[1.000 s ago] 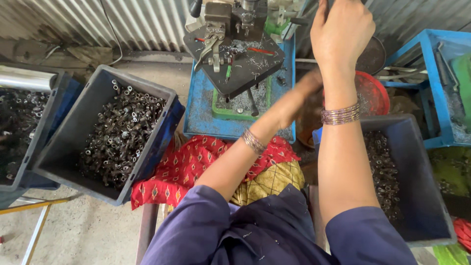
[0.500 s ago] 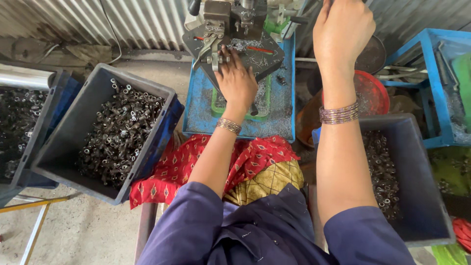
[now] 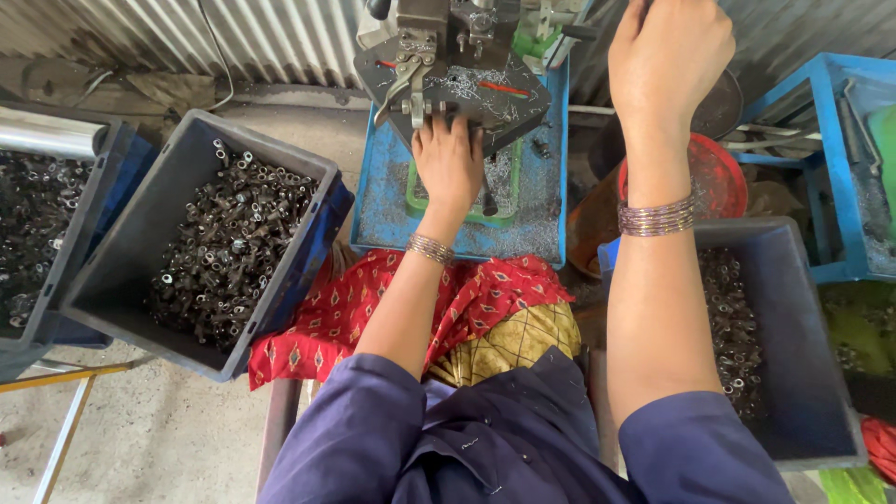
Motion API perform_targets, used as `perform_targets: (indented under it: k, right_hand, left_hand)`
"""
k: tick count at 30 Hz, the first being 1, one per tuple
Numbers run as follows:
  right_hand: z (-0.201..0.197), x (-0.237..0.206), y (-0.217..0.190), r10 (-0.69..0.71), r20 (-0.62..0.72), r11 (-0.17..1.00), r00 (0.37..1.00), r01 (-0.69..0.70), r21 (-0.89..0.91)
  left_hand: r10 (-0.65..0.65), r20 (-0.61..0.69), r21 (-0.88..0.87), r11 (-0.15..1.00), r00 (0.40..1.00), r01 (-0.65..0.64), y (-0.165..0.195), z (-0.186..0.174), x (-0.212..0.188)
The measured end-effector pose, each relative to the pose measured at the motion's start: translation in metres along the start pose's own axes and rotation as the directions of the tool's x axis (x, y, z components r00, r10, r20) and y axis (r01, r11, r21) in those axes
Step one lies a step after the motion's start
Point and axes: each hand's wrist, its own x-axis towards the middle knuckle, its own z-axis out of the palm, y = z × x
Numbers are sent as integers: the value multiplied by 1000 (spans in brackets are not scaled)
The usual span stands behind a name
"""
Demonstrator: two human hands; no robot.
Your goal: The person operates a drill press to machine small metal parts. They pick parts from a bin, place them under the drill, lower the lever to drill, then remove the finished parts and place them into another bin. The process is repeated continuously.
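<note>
My left hand point(image 3: 449, 161) reaches forward to the dark metal plate of a small press machine point(image 3: 455, 58), fingertips against the fixture at the plate's front edge. Whether it holds a small part is hidden by the fingers. My right hand point(image 3: 668, 58) is raised at the top right, closed in a fist around a dark lever handle that mostly runs out of the frame. Both wrists wear bangles. The press stands on a blue table point(image 3: 387, 201), with a green tray point(image 3: 507, 198) beneath the plate.
A dark bin point(image 3: 140, 243) of small metal ring parts point(image 3: 231, 241) sits to my left, with another such bin point(image 3: 28, 243) farther left. To my right are a dark bin point(image 3: 803, 336) of similar parts, a red bowl point(image 3: 721, 177) and a blue rack point(image 3: 835, 140). Corrugated metal wall behind.
My left hand has swung from the right side, near the red bowl, over to the press plate and moved in to the fixture. My right hand stays up on the lever.
</note>
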Motion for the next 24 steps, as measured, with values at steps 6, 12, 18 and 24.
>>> perform_targets:
  k: [6, 12, 18, 24]
  right_hand:
    - [-5, 0, -4, 17, 20, 999, 1000, -17, 38]
    - [-8, -1, -5, 31, 50, 999, 998, -32, 33]
    - [-8, -2, -4, 26, 45, 998, 999, -28, 56]
    - [-9, -3, -4, 21, 56, 999, 998, -23, 33]
  left_hand:
    - [-122, 102, -435, 887, 987, 154, 27, 8, -6]
    - [-55, 735, -502, -713, 676, 489, 31, 36, 45]
    - [-390, 565, -727, -651, 727, 217, 48, 39, 69]
    - [-489, 534, -813, -521, 690, 260, 49, 41, 82]
